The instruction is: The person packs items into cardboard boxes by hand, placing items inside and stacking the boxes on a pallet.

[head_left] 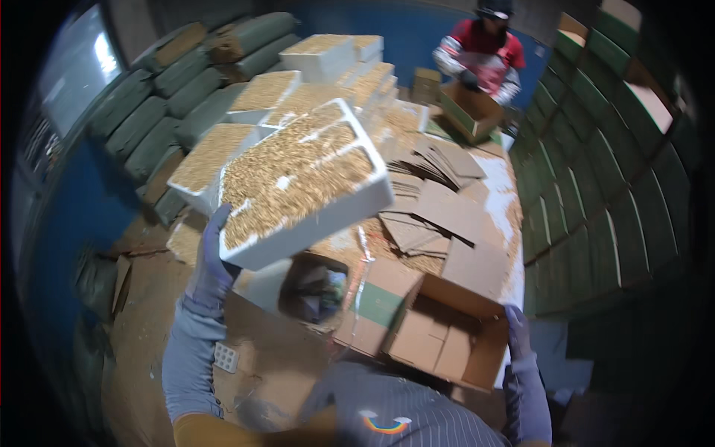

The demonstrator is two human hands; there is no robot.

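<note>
Both hands are busy: our left hand [214, 249], gloved, grips the lower left corner of a white foam box [320, 217], which sits tilted at the centre of the frame, its right end the higher. Golden shavings [268, 197] fill it between white dividers, a little blurred; whether anything props its far end, we can't tell. Over to the lower right, our right hand [517, 329], gloved too, touches the right-hand edge of an open carton [456, 298]; how tightly the fingers close on it, we can't tell. We look straight into that carton, bare brown board inside. Just above it, flattened cardboard sheets [458, 211] lie overlapping on the work table [503, 195]. More white boxes [322, 67], heaped with the same golden stuff, stand stacked at upper centre. At upper right, a co-worker [490, 56] in red and white stands over another open carton [477, 113]. Dark green boxes [588, 194] wall off the right side, and green bundles [180, 78] pile up at upper left.
</note>
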